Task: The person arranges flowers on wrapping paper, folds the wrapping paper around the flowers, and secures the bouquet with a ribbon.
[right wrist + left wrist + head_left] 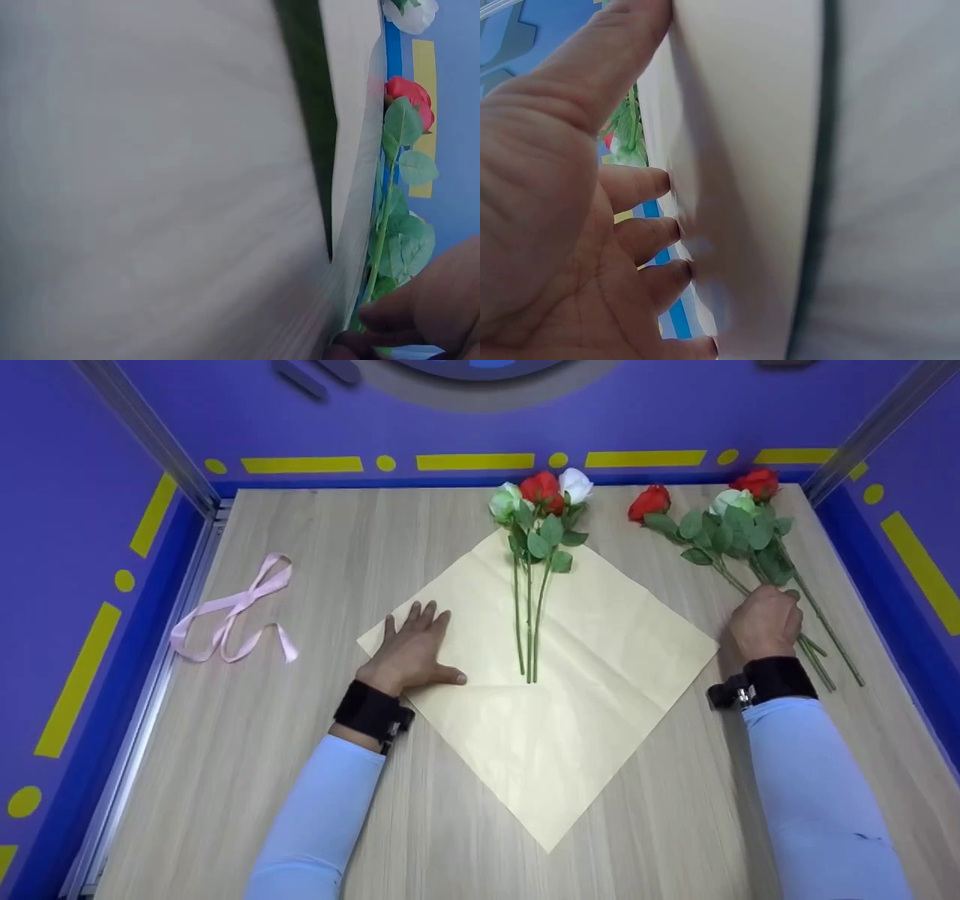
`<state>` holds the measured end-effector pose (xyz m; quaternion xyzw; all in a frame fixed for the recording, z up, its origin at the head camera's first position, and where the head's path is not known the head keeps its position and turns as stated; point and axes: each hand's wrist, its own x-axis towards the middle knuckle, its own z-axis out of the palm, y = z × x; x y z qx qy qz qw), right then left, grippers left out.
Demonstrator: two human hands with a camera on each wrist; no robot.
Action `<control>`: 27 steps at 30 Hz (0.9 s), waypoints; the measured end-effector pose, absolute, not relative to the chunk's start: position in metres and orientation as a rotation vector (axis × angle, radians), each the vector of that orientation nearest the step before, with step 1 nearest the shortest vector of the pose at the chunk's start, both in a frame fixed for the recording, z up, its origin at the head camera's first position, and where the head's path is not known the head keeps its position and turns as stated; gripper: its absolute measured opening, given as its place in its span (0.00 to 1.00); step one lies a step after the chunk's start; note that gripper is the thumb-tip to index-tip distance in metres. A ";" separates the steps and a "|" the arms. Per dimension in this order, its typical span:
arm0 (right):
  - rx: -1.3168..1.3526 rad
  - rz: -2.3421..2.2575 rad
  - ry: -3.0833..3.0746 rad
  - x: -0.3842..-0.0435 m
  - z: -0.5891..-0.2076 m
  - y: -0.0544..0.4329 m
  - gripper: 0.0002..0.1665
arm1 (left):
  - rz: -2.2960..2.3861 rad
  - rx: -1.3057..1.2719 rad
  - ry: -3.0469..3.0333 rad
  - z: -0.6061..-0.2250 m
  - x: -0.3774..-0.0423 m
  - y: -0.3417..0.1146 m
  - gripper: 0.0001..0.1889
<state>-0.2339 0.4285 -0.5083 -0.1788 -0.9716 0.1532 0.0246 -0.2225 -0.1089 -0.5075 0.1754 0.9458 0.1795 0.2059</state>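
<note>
Pinching a green stem (379,247) among red and pale-green artificial roses (739,521), the right hand (766,622) sat right of the square cream paper sheet (570,750), while the left hand (412,655) lay spread on its left corner, seemingly steadying it beneath a red, white and pale-green rose trio (551,529).

tan paper (555,765): flat, diamond-wise | three roses (551,530): partly on it | right-side roses (739,526): stem pinched

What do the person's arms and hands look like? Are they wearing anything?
Yes! The left sleeve and right sleeve are light blue, and the right one has a small dark mark on it. A black band wraps each wrist, left band and right band, with a little gadget attached. Both hands are bare, without gloves.
</note>
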 end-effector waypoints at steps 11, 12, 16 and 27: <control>-0.532 0.474 -2.997 -0.233 -0.512 0.436 0.23 | 0.494 0.497 2.638 -0.507 -0.222 -0.109 0.62; -0.524 0.476 -2.991 -0.233 -0.512 0.436 0.23 | 0.493 0.497 2.639 -0.507 -0.222 -0.109 0.62; -0.498 0.489 -2.974 -0.234 -0.513 0.434 0.22 | 0.490 0.500 2.640 -0.508 -0.222 -0.109 0.62; -0.429 0.600 -2.851 -0.246 -0.505 0.415 0.16 | 0.469 0.489 2.648 -0.508 -0.223 -0.108 0.63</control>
